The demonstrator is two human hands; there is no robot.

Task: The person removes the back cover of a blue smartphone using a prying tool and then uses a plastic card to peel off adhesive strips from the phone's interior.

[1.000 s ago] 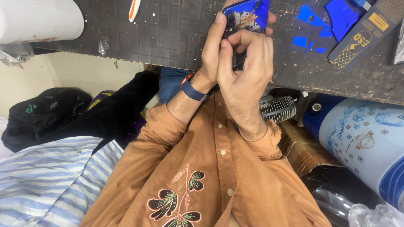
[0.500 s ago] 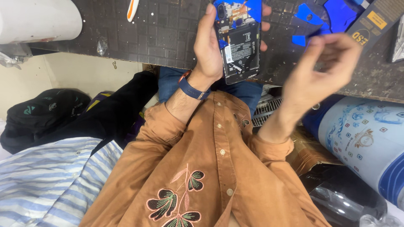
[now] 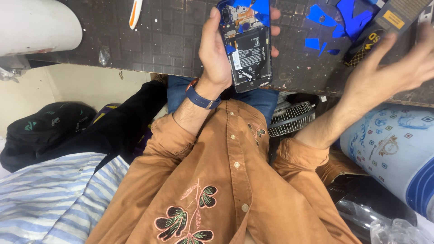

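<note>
My left hand (image 3: 214,54), with a blue watch on its wrist, grips a phone (image 3: 247,49) whose back cover is off. The phone's black battery and inner parts show, and blue shards of the cover cling to its top. The phone is held over the dark tiled table (image 3: 167,40). My right hand (image 3: 398,68) is off to the right, blurred, with its fingers spread and nothing in it. It hovers near a black and yellow packet (image 3: 384,27) and several blue cover fragments (image 3: 332,20) lying on the table.
An orange and white pry tool (image 3: 134,12) lies at the table's far left, beside a white rounded object (image 3: 36,27). Below the table edge are a small fan (image 3: 291,118), a blue and white patterned jug (image 3: 393,144), a black bag (image 3: 45,126) and striped cloth (image 3: 54,199).
Both hands were together on the phone. My right hand has let go and swung out to the right, while my left hand keeps the phone, now turned with its open back facing me.
</note>
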